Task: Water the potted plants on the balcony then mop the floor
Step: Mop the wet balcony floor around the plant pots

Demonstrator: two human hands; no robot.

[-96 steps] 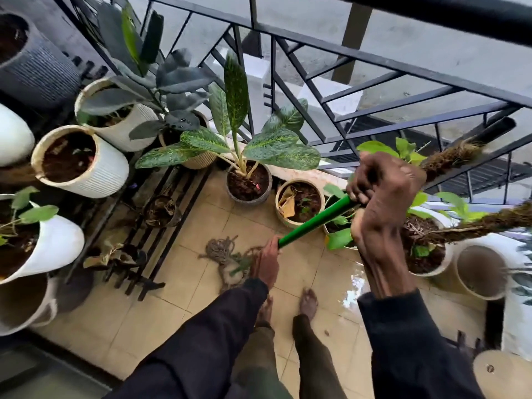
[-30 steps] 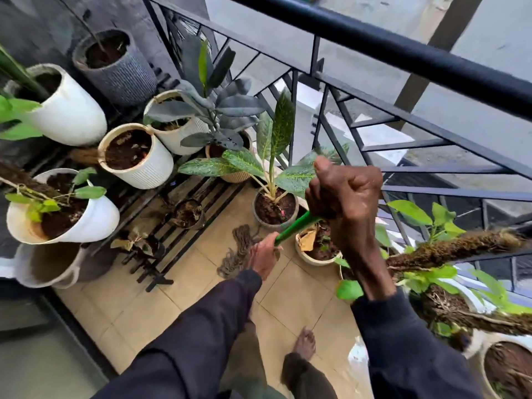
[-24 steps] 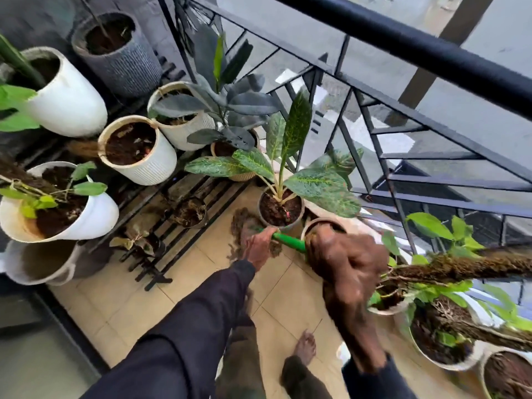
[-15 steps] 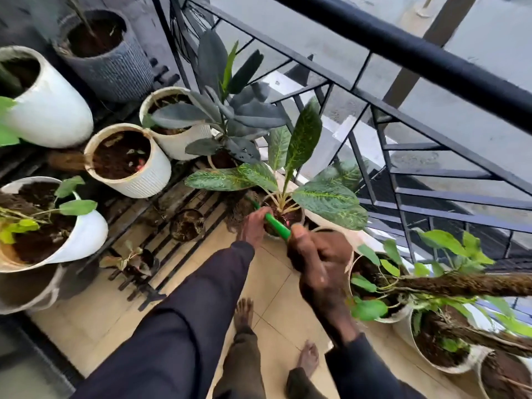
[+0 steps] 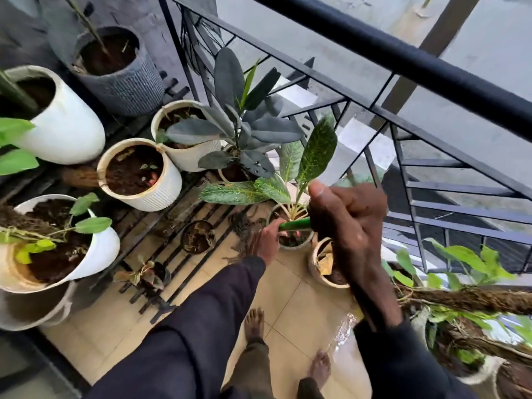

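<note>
I hold a green mop handle in both hands. My right hand is shut around its upper part, close to the camera. My left hand grips it lower down, near the floor. The stringy brown mop head lies on the beige tiles beside a small pot with a speckled green plant. Most of the handle is hidden behind my hands.
Many pots crowd the left: white pots, ribbed cream pots, a grey woven pot, on a black slatted rack. A black railing runs along the right. More pots and a mossy pole stand at the right. My bare feet are on wet tiles.
The mop head has been pushed forward from the open tiles to the base of the speckled plant's pot. My right hand dropped, then rose again on the handle.
</note>
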